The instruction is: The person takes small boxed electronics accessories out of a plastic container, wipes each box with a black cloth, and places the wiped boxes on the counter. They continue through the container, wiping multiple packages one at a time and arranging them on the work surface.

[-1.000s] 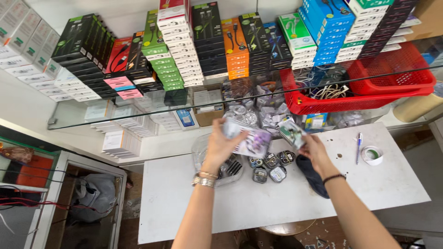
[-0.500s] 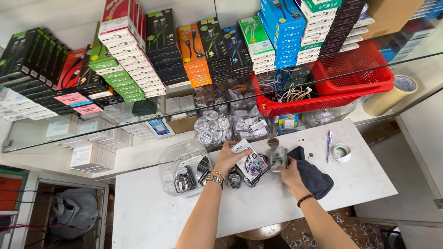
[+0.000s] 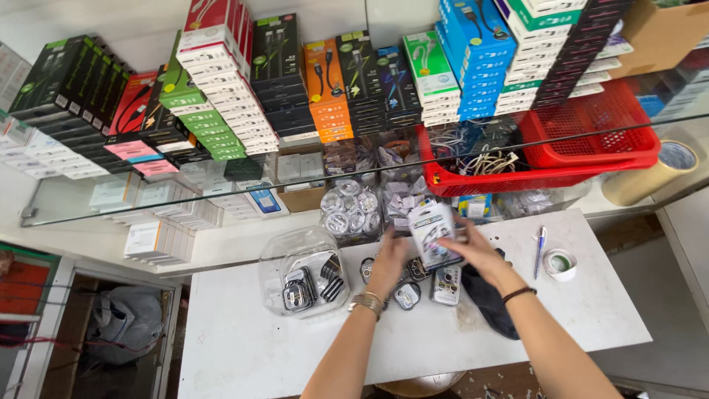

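right hand (image 3: 476, 250) holds clear packet (image 3: 432, 233); left hand (image 3: 390, 260) beside.

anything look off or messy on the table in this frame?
Mildly. Small camera-lens packs lie loose and unaligned on the white table under both hands, and a dark cloth sits crumpled beside the right hand. Cables in the red basket are tangled. Nothing looks spilled or broken.

Clear cable packet (image 3: 432, 233), upright above table
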The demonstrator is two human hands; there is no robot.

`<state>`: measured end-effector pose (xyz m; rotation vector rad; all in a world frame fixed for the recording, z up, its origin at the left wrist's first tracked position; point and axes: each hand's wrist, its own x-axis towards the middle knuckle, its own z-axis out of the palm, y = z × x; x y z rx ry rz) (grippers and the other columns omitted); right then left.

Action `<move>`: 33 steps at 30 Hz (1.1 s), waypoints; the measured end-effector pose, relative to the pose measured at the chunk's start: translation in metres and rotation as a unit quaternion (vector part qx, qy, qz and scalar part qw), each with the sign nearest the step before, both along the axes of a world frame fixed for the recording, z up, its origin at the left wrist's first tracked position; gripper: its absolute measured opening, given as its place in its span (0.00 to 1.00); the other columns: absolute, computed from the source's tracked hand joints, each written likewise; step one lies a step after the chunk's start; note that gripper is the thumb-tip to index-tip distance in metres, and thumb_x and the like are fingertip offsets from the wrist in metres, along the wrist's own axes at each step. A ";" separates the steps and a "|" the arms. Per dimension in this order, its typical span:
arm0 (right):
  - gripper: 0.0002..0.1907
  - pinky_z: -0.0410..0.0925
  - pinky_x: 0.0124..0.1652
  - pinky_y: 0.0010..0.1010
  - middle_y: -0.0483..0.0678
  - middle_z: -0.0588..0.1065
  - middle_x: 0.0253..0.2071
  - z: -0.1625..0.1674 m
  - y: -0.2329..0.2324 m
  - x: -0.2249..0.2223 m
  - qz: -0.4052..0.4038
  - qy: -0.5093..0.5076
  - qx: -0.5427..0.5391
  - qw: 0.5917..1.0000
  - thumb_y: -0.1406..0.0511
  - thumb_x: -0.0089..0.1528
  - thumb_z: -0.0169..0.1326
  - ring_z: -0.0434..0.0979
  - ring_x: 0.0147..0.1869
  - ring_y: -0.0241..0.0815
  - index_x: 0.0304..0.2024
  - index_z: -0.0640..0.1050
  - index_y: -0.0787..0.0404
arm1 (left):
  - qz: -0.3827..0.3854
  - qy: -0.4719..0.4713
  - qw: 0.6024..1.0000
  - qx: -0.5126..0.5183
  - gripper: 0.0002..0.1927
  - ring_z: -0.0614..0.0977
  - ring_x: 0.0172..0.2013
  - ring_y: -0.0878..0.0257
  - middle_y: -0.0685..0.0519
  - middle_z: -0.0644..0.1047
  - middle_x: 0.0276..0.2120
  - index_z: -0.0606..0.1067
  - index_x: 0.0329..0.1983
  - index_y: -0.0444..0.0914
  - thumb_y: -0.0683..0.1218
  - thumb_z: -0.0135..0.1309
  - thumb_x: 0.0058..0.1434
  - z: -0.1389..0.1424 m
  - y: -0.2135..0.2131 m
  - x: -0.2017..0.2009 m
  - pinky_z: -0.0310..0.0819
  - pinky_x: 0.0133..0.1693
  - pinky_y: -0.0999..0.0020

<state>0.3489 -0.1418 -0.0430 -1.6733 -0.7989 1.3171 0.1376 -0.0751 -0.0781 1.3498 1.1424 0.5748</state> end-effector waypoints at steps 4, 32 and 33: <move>0.49 0.67 0.57 0.35 0.53 0.72 0.62 -0.006 0.025 0.034 0.061 -0.189 -0.030 0.980 0.58 0.50 0.69 0.74 0.60 0.45 0.71 0.62 0.57 | -0.240 0.313 0.854 0.338 0.37 0.50 0.74 0.37 0.44 0.56 0.74 0.58 0.74 0.46 0.60 0.52 0.65 -0.015 -0.035 0.009 0.36 0.69 0.35; 0.15 0.75 0.46 0.35 0.52 0.82 0.42 0.052 0.112 -0.199 0.379 -0.226 0.227 0.868 0.63 0.61 0.56 0.85 0.46 0.48 0.48 0.79 0.64 | -0.021 0.414 0.868 0.272 0.13 0.82 0.45 0.43 0.39 0.80 0.43 0.75 0.50 0.37 0.41 0.53 0.61 0.034 0.069 -0.205 0.78 0.46 0.50; 0.17 0.74 0.47 0.39 0.56 0.81 0.42 0.046 0.113 -0.223 0.419 -0.309 0.251 0.816 0.66 0.58 0.58 0.83 0.47 0.53 0.49 0.80 0.63 | -0.105 0.462 0.843 0.255 0.17 0.82 0.47 0.43 0.39 0.79 0.45 0.75 0.52 0.37 0.39 0.54 0.59 0.028 0.072 -0.213 0.79 0.47 0.51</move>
